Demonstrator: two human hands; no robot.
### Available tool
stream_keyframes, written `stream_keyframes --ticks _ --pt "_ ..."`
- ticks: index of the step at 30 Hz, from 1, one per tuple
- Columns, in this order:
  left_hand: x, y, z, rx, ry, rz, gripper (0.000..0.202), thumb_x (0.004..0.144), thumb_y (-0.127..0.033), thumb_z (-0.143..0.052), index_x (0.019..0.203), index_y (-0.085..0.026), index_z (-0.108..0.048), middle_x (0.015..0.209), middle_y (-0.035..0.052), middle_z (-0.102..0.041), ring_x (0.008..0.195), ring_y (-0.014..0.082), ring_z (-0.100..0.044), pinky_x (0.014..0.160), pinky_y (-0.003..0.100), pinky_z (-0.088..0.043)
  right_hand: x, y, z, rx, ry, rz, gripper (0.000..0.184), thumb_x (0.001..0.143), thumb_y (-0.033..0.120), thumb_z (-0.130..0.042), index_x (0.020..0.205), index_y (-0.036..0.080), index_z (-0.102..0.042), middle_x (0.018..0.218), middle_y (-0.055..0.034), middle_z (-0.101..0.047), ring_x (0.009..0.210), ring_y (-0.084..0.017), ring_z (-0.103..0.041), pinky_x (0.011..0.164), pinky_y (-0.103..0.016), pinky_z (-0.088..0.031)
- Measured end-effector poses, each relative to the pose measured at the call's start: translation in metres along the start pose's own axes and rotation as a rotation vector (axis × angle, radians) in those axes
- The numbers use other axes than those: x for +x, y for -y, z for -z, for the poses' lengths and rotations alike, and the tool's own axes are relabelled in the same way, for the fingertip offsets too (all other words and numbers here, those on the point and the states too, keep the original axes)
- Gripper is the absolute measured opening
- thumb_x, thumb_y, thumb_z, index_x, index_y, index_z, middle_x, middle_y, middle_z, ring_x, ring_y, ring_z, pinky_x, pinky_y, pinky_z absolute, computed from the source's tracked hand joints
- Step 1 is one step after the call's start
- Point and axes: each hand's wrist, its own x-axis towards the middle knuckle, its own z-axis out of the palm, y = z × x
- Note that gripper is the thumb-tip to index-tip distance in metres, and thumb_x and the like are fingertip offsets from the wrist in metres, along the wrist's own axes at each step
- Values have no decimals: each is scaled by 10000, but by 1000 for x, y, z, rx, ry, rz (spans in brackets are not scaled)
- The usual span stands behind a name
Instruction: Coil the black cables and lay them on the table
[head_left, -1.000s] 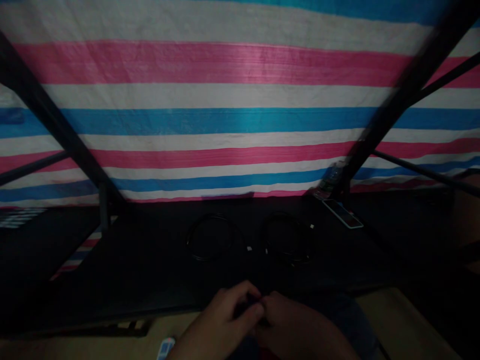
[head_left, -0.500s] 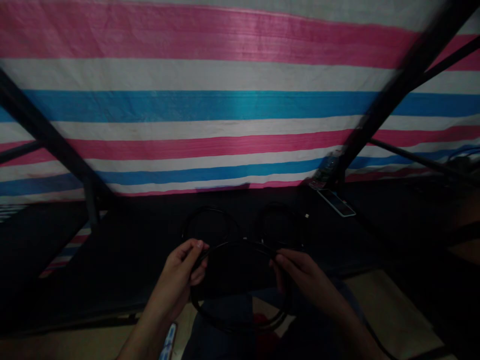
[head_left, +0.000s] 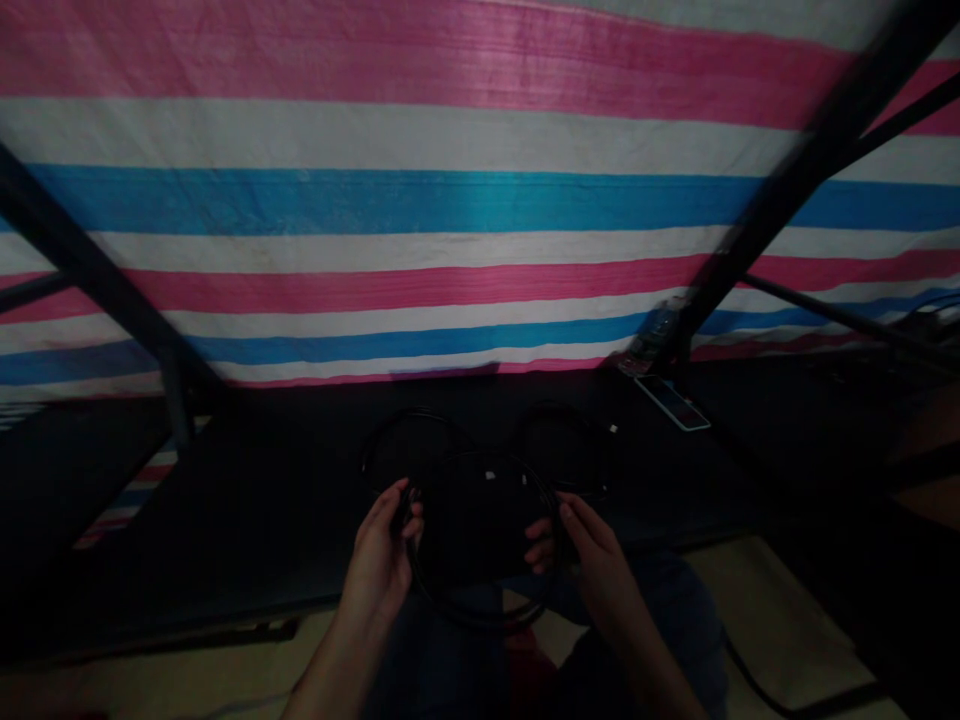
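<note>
Between my two hands is a coiled black cable, held up as a loop above my lap at the near edge of the black surface. My left hand pinches the coil's left side between thumb and fingers. On the opposite side my right hand grips it, with fingertips curled inside the loop. Two more black cable coils lie beyond: a left coil and a right coil with a pale connector near its edge. Dim light hides the finer detail of the cables.
A phone lies at the back right, beside a clear plastic bottle. Dark slanted posts stand on either side. Striped sheeting hangs behind the black table. Part of another person's arm shows at the right edge.
My hands have come closer together, the left one moving right. The held cable loop has become narrower and rises higher over the table. The coils on the table stay put.
</note>
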Motion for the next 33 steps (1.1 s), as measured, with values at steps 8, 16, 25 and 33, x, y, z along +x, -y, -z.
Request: stream_keyframes --ticks 8,16,25,33 --pt "-1 35 -8 83 75 -8 239 933 -102 -507 1127 -111 -646 1057 169 -741 826 179 -749 670 216 -576 0 -9 2 174 -514 39 618 586 558 -874 1034 202 -641 656 52 -632 455 -66 -518 404 -158 -401" --pt "37 90 -44 653 459 -285 416 950 -380 -523 1284 -147 -607 1125 160 -742 847 251 -753 785 413 -601 44 20 38 -48 -624 419 573 745 497 -768 1226 219 -626 638 95 -489 462 -52 -410 446 -175 -365" --pt "91 114 -98 1267 521 -781 399 883 -178 -561 1269 -108 -635 1387 212 -603 1339 326 -526 1144 539 -376 144 13 107 -739 -765 516 485 761 391 -573 1065 53 -740 986 -217 -700 988 -336 -627 951 -495 -448" --pt "69 70 -31 1302 545 -996 254 964 -234 -489 1130 -219 -680 1503 135 -493 1353 267 -515 1103 471 -444 131 -11 115 -830 -738 643 516 868 447 -489 1105 45 -710 1152 -251 -643 1112 -352 -588 1003 -526 -431"
